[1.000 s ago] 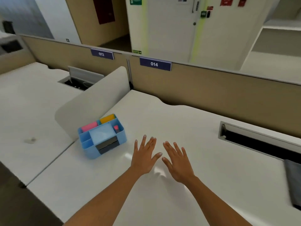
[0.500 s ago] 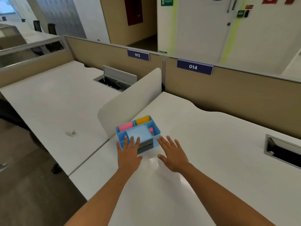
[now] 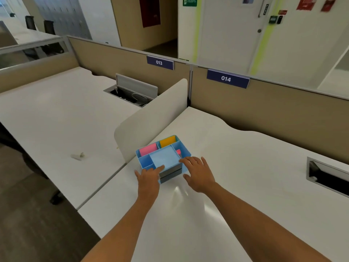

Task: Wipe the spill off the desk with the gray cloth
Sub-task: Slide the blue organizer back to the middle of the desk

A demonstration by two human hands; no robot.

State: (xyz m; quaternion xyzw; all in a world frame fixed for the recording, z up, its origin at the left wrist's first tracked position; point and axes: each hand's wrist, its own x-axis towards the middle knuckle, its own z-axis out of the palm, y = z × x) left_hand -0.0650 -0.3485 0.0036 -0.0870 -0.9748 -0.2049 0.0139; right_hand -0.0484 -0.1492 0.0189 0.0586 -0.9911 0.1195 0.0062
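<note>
On the white surface (image 3: 236, 167) of the workstation labelled 014 (image 3: 227, 79), near its left edge and just beside the rounded white divider panel (image 3: 151, 118), stands a blue desk organizer (image 3: 164, 158) divided into compartments. A pink block (image 3: 148, 149) fills the rear left compartment, an orange block (image 3: 168, 140) the rear middle one, and a small pink item (image 3: 178, 152) shows at the right side; the central compartment presents a pale blue face, and dark drawer fronts (image 3: 171, 173) occupy the near side. The left hand (image 3: 149, 176) lies with fingers spread and extended against the near left corner of the organizer, its fingertips reaching the top rim; it grips nothing. The right hand (image 3: 198, 173) is likewise spread wide and holds nothing, its fingers resting at the near right corner of the organizer, whether in full contact cannot be told. Both forearms extend from the lower frame edge. A faint glossy patch (image 3: 181, 191), either sheen or liquid, lies on the surface between the wrists. The gray cloth does not appear in this view. A recessed cable tray (image 3: 328, 176) with a dark opening is set into the surface at far right. The neighbouring workstation, labelled 013 (image 3: 159, 62), carries a cable tray with its lid raised (image 3: 132, 91) and a small pale object (image 3: 78, 155) lying well apart from the organizer. Tan partition panels (image 3: 264, 110) close off the rear of both workstations.
</note>
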